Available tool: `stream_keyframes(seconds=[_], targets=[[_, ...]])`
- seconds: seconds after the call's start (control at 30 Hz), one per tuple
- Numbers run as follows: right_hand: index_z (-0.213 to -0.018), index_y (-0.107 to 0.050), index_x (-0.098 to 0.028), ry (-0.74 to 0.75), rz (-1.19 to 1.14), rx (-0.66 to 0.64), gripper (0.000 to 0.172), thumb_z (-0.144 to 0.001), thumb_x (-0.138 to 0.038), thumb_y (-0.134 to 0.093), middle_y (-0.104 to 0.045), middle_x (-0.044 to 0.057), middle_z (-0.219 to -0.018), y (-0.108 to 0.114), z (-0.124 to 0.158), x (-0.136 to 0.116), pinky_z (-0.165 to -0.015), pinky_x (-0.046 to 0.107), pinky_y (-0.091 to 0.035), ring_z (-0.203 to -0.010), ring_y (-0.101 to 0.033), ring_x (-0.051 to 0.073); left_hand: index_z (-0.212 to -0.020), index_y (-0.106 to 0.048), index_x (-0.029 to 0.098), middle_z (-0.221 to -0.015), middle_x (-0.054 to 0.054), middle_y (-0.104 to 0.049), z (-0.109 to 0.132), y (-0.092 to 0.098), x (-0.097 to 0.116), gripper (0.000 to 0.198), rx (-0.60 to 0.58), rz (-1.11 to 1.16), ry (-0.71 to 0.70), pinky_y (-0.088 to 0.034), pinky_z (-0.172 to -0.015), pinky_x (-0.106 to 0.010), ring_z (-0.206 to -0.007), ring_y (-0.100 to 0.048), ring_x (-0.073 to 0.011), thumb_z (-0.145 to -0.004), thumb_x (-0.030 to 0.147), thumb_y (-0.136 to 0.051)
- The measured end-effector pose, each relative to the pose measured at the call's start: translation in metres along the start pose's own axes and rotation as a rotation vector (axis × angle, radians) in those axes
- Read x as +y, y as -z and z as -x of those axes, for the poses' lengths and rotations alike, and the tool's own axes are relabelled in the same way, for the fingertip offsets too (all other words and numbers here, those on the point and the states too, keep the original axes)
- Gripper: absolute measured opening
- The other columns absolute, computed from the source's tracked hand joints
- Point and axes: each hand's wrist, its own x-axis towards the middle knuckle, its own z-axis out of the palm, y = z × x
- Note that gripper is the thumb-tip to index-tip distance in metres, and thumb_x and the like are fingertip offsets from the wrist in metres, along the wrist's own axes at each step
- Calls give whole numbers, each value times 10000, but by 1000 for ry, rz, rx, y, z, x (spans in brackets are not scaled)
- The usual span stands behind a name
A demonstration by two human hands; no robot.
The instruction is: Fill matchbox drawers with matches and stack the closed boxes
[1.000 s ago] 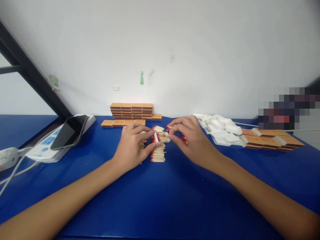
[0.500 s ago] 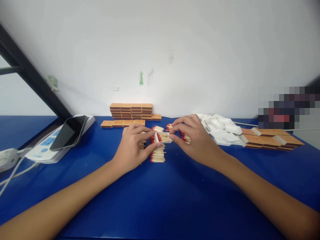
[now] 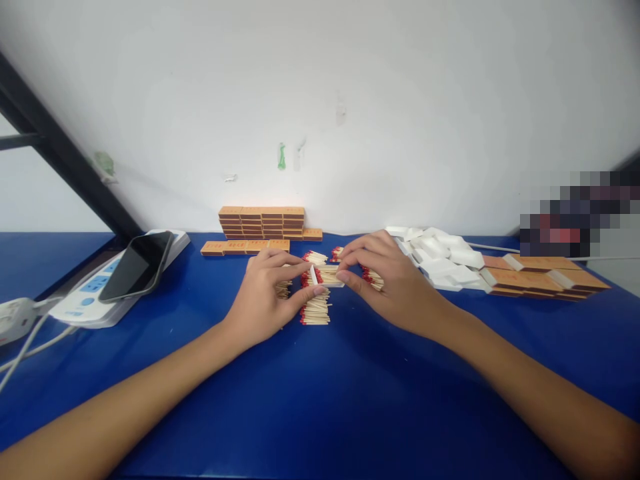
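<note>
At the middle of the blue table, a small white tray point(image 3: 313, 274) holds red-headed matches point(image 3: 329, 274). My left hand point(image 3: 273, 287) pinches the tray's left end between thumb and fingers. At the tray's right end my right hand point(image 3: 385, 277) has its thumb and fingers closed round the edge. A pile of loose matches point(image 3: 316, 311) lies just below and under the tray. More matches point(image 3: 315, 257) lie behind it, and others point(image 3: 373, 279) show beside my right fingers. Matches are also partly hidden behind my left fingers.
Orange matchboxes point(image 3: 262, 223) are stacked near the wall, with a row point(image 3: 245, 247) in front. White trays point(image 3: 440, 257) are heaped at the right beside more matchboxes point(image 3: 540, 280). A phone point(image 3: 137, 265) lies on a power strip point(image 3: 83, 300) at the left.
My right hand has shifted very slightly left at the tray's end. My left hand stays on the tray.
</note>
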Motion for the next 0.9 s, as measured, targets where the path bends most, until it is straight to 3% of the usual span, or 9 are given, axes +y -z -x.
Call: stream_keyframes(seconds=[0.37, 0.63, 0.9], targets=[[-988, -643, -251, 14, -15, -31, 44, -1022, -256, -615, -693, 81, -1112, -1, 2, 3, -970, 497, -484, -1109, -580, 279, -1139, -810, 255, -1128, -74, -778, -1, 1, 1, 333, -15, 39, 1, -528, -953, -488, -1060, -653, -277, -903, 490, -801], [-1001, -655, -255, -68, -87, -98, 96, -1049, -281, -576, -671, 89, -1177, -1, 4, -3, -1021, 522, -487, -1192, -549, 288, -1131, -806, 250, -1128, -77, -777, 0, 0, 0, 300, 5, 51, -42, -528, -949, -478, -1071, -655, -282, -902, 443, -814], [-984, -666, -267, -87, -71, -7, 28, -1001, -270, -644, -711, 68, -1114, 1, 1, -3, -990, 522, -501, -1139, -601, 288, -1142, -806, 262, -1125, -76, -778, -1, 1, 2, 293, 2, 45, -27, -519, -955, -496, -1054, -655, -281, -909, 440, -808]])
